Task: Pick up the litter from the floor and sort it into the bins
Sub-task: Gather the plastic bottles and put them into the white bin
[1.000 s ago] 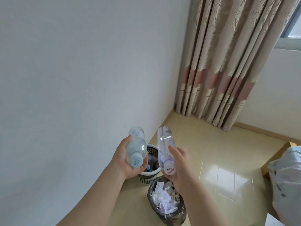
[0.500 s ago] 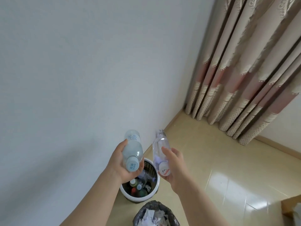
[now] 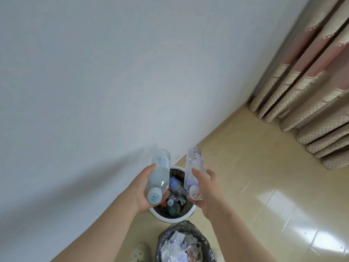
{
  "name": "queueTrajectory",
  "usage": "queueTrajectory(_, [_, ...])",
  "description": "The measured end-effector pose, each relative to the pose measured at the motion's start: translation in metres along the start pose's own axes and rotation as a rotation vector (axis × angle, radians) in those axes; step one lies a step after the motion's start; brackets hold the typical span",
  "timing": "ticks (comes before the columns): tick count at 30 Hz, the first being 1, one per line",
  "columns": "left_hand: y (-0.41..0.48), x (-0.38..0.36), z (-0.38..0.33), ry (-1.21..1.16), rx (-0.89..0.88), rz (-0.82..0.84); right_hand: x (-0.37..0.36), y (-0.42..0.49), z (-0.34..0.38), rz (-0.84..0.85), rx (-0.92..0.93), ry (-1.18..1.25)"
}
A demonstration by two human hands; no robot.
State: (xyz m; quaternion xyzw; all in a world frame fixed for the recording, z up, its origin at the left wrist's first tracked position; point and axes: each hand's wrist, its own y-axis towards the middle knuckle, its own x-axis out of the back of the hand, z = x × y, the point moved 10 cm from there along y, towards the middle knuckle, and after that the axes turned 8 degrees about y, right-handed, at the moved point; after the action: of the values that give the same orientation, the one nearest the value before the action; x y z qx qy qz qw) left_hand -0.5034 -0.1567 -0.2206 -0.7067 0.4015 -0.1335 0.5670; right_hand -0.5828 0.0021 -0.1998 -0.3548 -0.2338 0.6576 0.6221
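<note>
paper bin [image 3: 207, 243] cut off below, shoe [image 3: 140, 251] cropped

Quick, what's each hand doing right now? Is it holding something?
Left hand: closed around a frosted plastic bottle, held above the white bin.
Right hand: closed around a clear plastic bottle, also above that bin.

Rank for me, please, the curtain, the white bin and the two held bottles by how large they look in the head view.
1. curtain
2. white bin
3. frosted bottle in the left hand and clear bottle in the right hand: alike, so unranked; both are nearer the camera than the bin.
</note>
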Motion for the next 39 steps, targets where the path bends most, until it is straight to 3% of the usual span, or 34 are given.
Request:
queueTrajectory(10, [0.165, 0.032, 0.059, 0.209, 0.080, -0.298, 0.068, 0.111, -0.085, -0.059, -0.192, -0.261])
queueTrajectory(17, [0.250, 0.084, 0.083, 0.414, 0.048, -0.478, 0.068, 0.185, -0.161, -0.020, -0.207, -0.409])
queueTrajectory(22, [0.283, 0.107, 0.108, 0.357, 0.048, -0.593, 0.052, 0.226, -0.196, 0.086, -0.173, -0.508])
queueTrajectory(27, [0.289, 0.106, 0.123, 0.351, 0.066, -0.567, 0.038, 0.246, -0.206, 0.177, -0.103, -0.650])
queueTrajectory(33, [0.289, 0.096, 0.131, 0.367, 0.136, -0.444, 0.054, 0.254, -0.198, 0.047, -0.076, -0.850])
queueTrajectory(39, [0.278, 0.091, 0.124, 0.440, 0.121, -0.405, 0.058, 0.245, -0.196, 0.029, -0.097, -0.778])
